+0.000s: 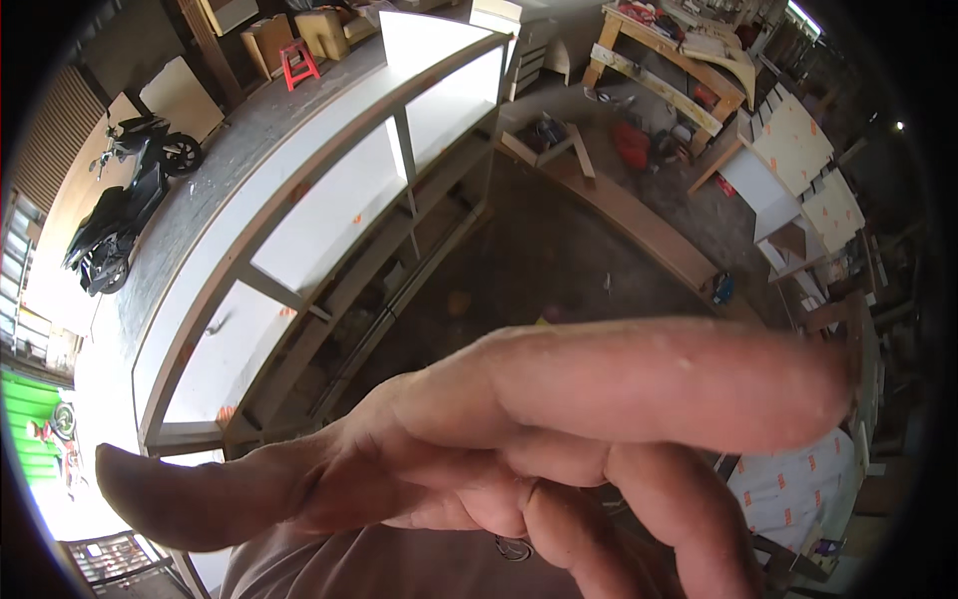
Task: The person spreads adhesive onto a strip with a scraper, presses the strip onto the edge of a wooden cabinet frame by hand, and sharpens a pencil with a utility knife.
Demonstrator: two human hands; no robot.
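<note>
My left hand fills the lower half of the view, raised very close to the camera, palm side showing. Its thumb stretches out to the left and the index finger reaches to the right, its tip slightly blurred. Other fingers bend downward at the lower right. Nothing is seen in this open hand. Its wrist is hidden. Behind it, to the left, stands a long wooden frame cabinet with white panels. My right hand is not in view.
A black motorcycle is parked at the left, with a red stool farther back. A wooden workbench stands at the far right. White cabinet pieces are at the right edge. A long board lies on the floor.
</note>
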